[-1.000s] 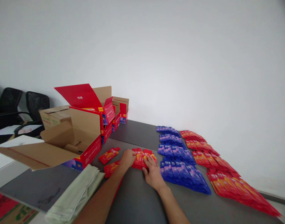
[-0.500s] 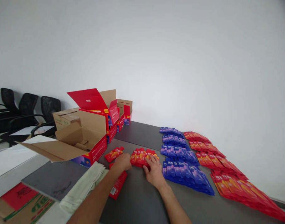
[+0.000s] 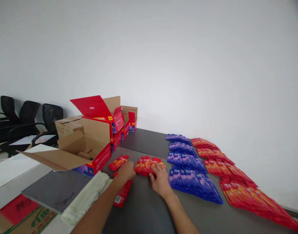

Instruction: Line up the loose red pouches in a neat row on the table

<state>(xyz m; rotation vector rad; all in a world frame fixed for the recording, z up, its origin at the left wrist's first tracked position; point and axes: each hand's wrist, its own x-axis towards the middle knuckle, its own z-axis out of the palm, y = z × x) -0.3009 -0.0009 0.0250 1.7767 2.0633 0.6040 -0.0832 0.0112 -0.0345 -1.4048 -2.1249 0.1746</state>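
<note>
Several red sachets (image 3: 144,165) lie overlapping in a row on the dark table (image 3: 144,208). My right hand (image 3: 160,178) rests on the right end of this row, fingers apart. At the row's left, my left hand (image 3: 126,171) is curled over another red packet (image 3: 122,196); whether its fingers grip anything is hidden. A further red-orange sachet (image 3: 118,162) lies just beyond my left hand, near the box.
An open red box (image 3: 102,157) stands left, more red boxes (image 3: 118,122) behind it. A folded pale cloth (image 3: 87,195) lies near my left forearm. Blue sachet rows (image 3: 192,182) and red sachet rows (image 3: 246,195) lie right. Black chairs (image 3: 52,113) stand far left.
The camera view has shifted slightly. My left hand has moved slightly left, away from the row of sachets; my right hand still rests on the row.
</note>
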